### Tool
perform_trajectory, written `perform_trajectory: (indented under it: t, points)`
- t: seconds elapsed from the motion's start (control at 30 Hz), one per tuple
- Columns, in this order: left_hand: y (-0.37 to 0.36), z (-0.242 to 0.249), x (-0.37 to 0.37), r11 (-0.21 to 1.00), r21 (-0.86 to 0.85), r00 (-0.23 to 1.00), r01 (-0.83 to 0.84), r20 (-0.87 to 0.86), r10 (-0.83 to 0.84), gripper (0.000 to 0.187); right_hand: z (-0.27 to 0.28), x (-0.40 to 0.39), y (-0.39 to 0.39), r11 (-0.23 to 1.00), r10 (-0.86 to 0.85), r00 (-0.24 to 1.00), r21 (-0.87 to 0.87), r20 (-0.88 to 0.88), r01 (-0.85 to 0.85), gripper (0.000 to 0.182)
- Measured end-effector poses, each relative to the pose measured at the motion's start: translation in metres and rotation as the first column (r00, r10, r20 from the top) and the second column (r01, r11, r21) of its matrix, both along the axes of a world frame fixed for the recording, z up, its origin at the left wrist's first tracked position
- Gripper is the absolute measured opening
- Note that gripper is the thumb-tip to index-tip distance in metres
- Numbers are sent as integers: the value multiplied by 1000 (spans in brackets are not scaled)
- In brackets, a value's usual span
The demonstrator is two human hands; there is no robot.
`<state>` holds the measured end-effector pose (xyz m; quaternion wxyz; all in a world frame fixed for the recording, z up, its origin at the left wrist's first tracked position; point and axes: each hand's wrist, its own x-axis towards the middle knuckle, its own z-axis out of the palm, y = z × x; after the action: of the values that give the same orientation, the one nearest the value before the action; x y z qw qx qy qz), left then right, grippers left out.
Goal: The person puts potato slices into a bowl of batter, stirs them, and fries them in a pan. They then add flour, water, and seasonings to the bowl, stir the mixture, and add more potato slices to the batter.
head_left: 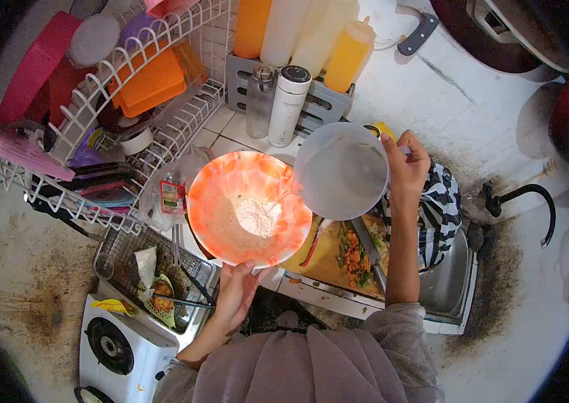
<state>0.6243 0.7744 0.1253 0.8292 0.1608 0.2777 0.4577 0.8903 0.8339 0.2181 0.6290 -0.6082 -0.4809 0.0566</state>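
My left hand [236, 295] grips the near rim of an orange-and-white bowl [214, 195]. A heap of white powder, like flour, [257, 218] lies in it. My right hand [407, 161] is closed round the handle of a translucent plastic jug [341, 171], which is tilted with its lip at the bowl's right edge. Whether liquid is running from it is hard to tell. Below the jug, a cutting board [324, 252] carries chopped carrots and greens [353, 258], a large knife [368, 248] and a red-handled utensil [314, 243].
A white dish rack [193, 111] stands at the upper left. Bottles and a white flask [290, 107] stand behind the bowl. At the lower left are a gas stove [140, 356] and a tray with a wire basket [126, 248]. A sink [449, 289] with a black tap [533, 191] is at the right.
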Motion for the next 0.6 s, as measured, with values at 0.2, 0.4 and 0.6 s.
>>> perform_trajectory:
  t: [0.2, 0.4, 0.6]
  points:
    - [0, -8, -1, 999, -35, 1000, -8, 8, 9, 44, 3, 0, 0, 1000, -28, 994, -10, 104, 30, 36]
    - [0, -10, -4, 1000, -22, 1000, 21, 13, -21, 45, 0, -1, 1, 1000, -13, 999, -24, -30, 13, 37]
    - [-1, -14, -6, 999, -28, 999, 32, 20, -32, 46, -5, 0, 1, 999, -1, 985, -42, -173, -6, 37]
